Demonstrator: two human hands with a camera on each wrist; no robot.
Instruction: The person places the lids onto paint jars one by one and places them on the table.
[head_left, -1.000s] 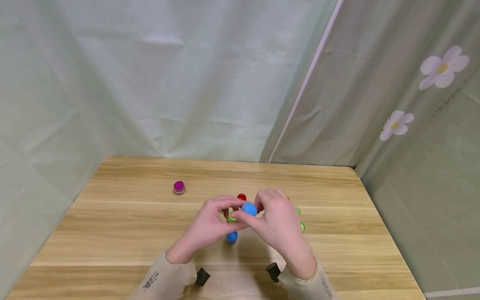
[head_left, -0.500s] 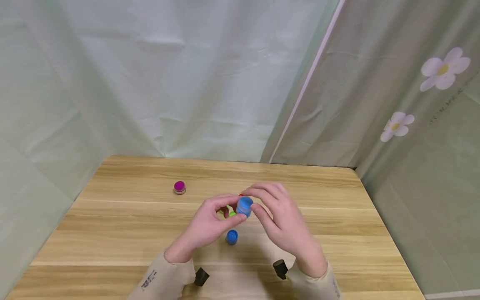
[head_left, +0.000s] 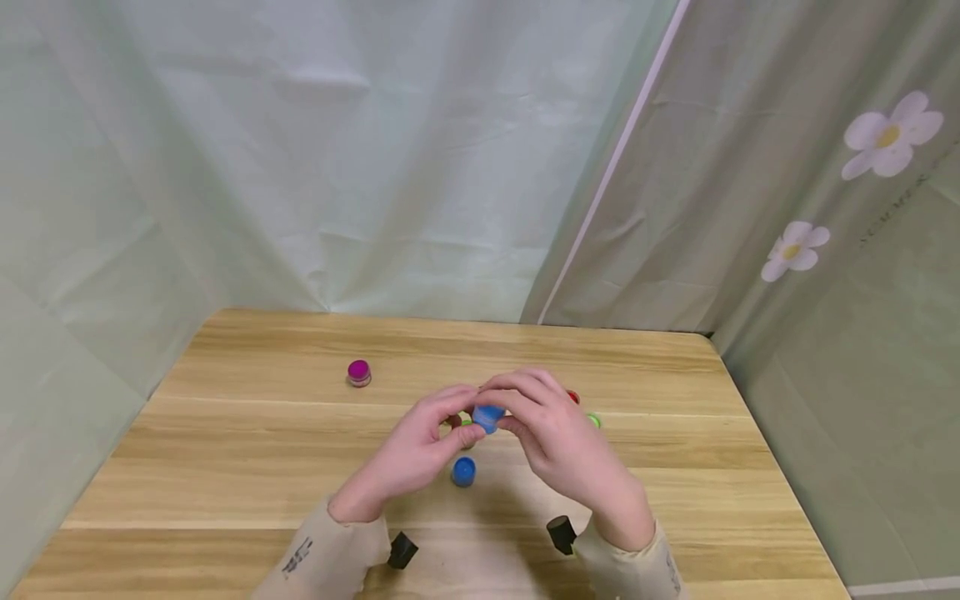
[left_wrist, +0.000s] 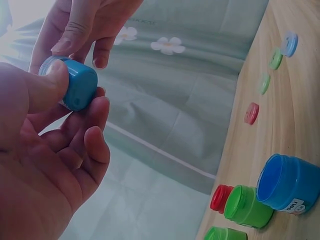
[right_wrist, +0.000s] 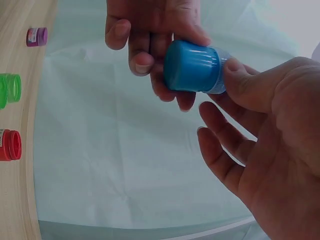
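Observation:
My left hand (head_left: 408, 458) holds a small blue paint jar (right_wrist: 190, 67) by its body, raised above the table and tilted. My right hand (head_left: 566, 454) pinches the jar's light blue ridged lid (right_wrist: 220, 72) between thumb and fingers. Below the hands, an uncapped blue jar (head_left: 463, 472) stands upright on the table. In the left wrist view, an uncapped green jar (left_wrist: 245, 207) and a red jar (left_wrist: 220, 197) stand beside it, with another green jar (left_wrist: 226, 234) at the frame's edge.
Loose lids lie in a line on the wooden table: a blue lid (left_wrist: 290, 44), two green ones and a red lid (left_wrist: 251, 113). A capped purple jar (head_left: 359, 373) stands farther back on the left. Pale curtains (head_left: 360, 167) hang behind the table.
My right hand loosened its fingers from the lid half a second ago and has closed them on it again. The jar has shifted slightly left since a second ago, still in my left hand.

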